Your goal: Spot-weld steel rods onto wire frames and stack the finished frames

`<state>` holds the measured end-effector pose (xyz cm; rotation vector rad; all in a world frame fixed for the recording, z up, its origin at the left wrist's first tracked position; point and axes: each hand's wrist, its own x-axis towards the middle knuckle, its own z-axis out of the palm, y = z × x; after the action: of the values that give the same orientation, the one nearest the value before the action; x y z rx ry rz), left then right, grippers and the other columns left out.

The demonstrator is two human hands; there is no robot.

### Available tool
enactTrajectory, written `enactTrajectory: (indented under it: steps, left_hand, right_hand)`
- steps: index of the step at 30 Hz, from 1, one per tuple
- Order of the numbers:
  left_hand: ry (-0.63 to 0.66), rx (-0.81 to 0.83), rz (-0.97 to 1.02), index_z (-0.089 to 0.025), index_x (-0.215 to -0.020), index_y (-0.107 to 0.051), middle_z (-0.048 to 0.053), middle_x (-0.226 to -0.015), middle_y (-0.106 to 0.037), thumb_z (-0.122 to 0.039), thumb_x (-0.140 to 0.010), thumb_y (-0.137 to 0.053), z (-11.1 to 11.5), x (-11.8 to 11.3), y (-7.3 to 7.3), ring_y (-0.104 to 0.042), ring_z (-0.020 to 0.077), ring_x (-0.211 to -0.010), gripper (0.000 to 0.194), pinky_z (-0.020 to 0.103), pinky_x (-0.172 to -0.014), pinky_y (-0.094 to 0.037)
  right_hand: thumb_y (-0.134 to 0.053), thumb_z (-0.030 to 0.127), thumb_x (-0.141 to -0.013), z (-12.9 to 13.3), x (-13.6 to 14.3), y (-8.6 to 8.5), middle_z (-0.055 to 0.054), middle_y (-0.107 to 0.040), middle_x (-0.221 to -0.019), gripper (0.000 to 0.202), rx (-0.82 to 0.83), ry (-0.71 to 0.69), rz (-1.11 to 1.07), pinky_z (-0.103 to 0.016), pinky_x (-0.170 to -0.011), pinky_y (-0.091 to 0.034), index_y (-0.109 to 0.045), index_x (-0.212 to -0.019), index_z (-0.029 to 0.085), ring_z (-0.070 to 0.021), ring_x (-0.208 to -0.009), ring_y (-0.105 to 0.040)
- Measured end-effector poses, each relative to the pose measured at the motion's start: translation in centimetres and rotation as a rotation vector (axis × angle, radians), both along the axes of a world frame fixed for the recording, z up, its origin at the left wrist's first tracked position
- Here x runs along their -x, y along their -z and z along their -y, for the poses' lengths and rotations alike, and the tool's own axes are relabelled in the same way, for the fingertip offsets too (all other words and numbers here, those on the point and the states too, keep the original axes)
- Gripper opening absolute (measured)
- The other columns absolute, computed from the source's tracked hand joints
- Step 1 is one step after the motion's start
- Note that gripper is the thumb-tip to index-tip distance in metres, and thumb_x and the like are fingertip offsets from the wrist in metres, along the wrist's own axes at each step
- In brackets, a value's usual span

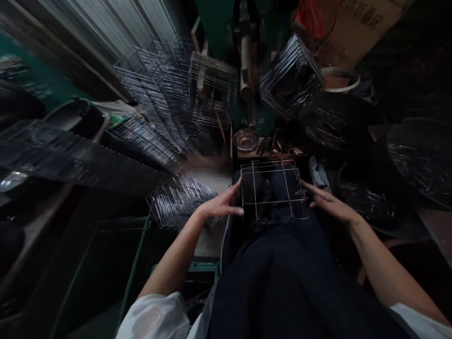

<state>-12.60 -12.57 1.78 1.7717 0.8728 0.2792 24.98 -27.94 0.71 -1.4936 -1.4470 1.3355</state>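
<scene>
A small rectangular wire basket (271, 203) of thin metal rods lies over my lap, its open grid facing up. My left hand (223, 203) is at its left side, with the fingers stretched along the edge and the thumb apart, near the lower corner. On the opposite side, the fingertips of my right hand (326, 201) meet the right edge, and its thumb stands off the wire. The basket is held between both hands. Beyond it stands a dark green machine (263, 120) with a small metal bowl (246, 140) at its foot.
Stacked wire baskets (181, 200) lie to the left, with tall wire stacks (158, 89) behind. More wire frames (291, 77) hang right of the machine. Dark tubs (328, 125) of metal pieces stand at right, near a white-rimmed bucket (339, 80) and a cardboard box (356, 33).
</scene>
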Motion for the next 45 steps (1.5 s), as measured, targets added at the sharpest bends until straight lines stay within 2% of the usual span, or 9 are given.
enactTrajectory:
  steps: [5,9,13,16,19,23,27,35,45]
  left_hand:
    - [-0.043,-0.277,-0.072,-0.014,-0.143,-0.048,0.017,-0.13,-0.064,-0.035,-0.051,-0.092,-0.8,0.6,-3.0,-0.066,0.0304,-0.106,0.104,0.043,-0.093,-0.054]
    - [-0.423,-0.565,0.027,-0.019,-0.138,-0.056,0.002,-0.092,-0.069,-0.027,-0.08,-0.073,0.7,1.9,-10.8,-0.063,0.0149,-0.074,0.06,0.029,-0.074,-0.056]
    - [-0.736,-0.639,0.433,-0.026,-0.121,-0.069,-0.001,-0.091,-0.068,-0.021,-0.082,-0.071,6.2,-0.4,-19.2,-0.058,0.0107,-0.064,0.039,0.021,-0.053,-0.052]
    - [-0.775,-0.514,0.768,-0.031,-0.117,-0.069,-0.002,-0.08,-0.064,-0.025,-0.086,-0.067,7.6,-3.2,-21.5,-0.044,0.0075,-0.045,0.031,0.018,-0.035,-0.04]
    - [-0.684,-0.193,0.897,-0.032,-0.122,-0.065,-0.002,-0.081,-0.06,-0.025,-0.087,-0.063,5.1,-4.8,-18.9,-0.036,0.0043,-0.041,0.036,0.017,-0.032,-0.033]
    - [-0.707,-0.027,0.663,-0.027,-0.133,-0.059,-0.003,-0.083,-0.054,-0.017,-0.078,-0.062,0.5,-5.9,-10.7,-0.044,0.0038,-0.051,0.056,0.016,-0.042,-0.039]
    - [-0.643,-0.218,0.23,-0.02,-0.131,-0.063,-0.003,-0.08,-0.049,-0.018,-0.076,-0.064,-2.1,-6.7,-4.7,-0.049,0.0067,-0.058,0.055,0.021,-0.056,-0.047]
    - [-0.506,-0.417,-0.105,-0.017,-0.116,-0.071,0.003,-0.084,-0.062,-0.018,-0.078,-0.066,-2.0,-6.0,-4.1,-0.06,0.0166,-0.077,0.038,0.031,-0.076,-0.049]
    - [-0.577,-0.362,0.112,-0.02,-0.128,-0.064,0.006,-0.1,-0.059,-0.038,-0.096,-0.052,3.4,-4.6,-1.3,-0.059,0.0198,-0.096,0.039,0.034,-0.087,-0.05]
  right_hand:
    - [-0.071,0.057,-0.081,0.1,-1.0,-2.4,-0.01,-0.052,-0.147,0.079,-0.117,-0.044,0.266,-0.046,-0.095,-0.053,-0.043,-0.151,0.03,-0.0326,-0.127,-0.055]
    - [-0.063,0.056,-0.089,-2.3,-1.0,-6.8,-0.009,-0.067,-0.125,0.05,-0.302,0.169,0.382,-0.046,-0.095,-0.053,-0.065,-0.13,0.027,-0.0288,-0.112,-0.064]
    - [-0.059,0.06,-0.091,-5.3,3.2,-10.5,-0.011,-0.051,-0.147,0.075,-0.44,0.19,0.129,-0.041,-0.091,-0.056,-0.034,-0.154,0.03,-0.0278,-0.119,-0.06]
    - [-0.057,0.069,-0.087,-6.7,7.4,-11.7,-0.012,-0.034,-0.159,0.095,-0.508,0.09,0.002,-0.042,-0.091,-0.056,-0.008,-0.16,0.032,-0.0296,-0.128,-0.054]
    - [-0.051,0.061,-0.094,-6.6,9.7,-11.2,-0.012,-0.055,-0.14,0.083,-0.507,0.236,-0.073,-0.037,-0.071,-0.061,-0.01,-0.16,0.033,-0.0241,-0.097,-0.068]
    - [-0.047,0.046,-0.098,-5.7,8.8,-8.7,-0.005,-0.07,-0.092,0.061,-0.39,0.505,0.005,-0.029,-0.041,-0.05,-0.032,-0.155,0.029,-0.0145,-0.048,-0.057]
    - [-0.049,0.037,-0.096,-5.8,6.4,-6.2,-0.008,-0.075,-0.103,0.049,-0.394,0.492,0.419,-0.036,-0.071,-0.06,-0.055,-0.142,0.023,-0.0234,-0.077,-0.072]
    - [-0.045,0.029,-0.095,-5.8,5.6,-5.6,-0.014,-0.073,-0.116,0.046,-0.357,0.363,0.709,-0.039,-0.093,-0.056,-0.062,-0.134,0.012,-0.0278,-0.103,-0.071]
    - [-0.052,0.042,-0.097,-2.6,4.7,-1.4,-0.011,-0.064,-0.134,0.048,-0.37,0.41,0.346,-0.043,-0.107,-0.047,-0.059,-0.139,0.02,-0.0273,-0.123,-0.06]
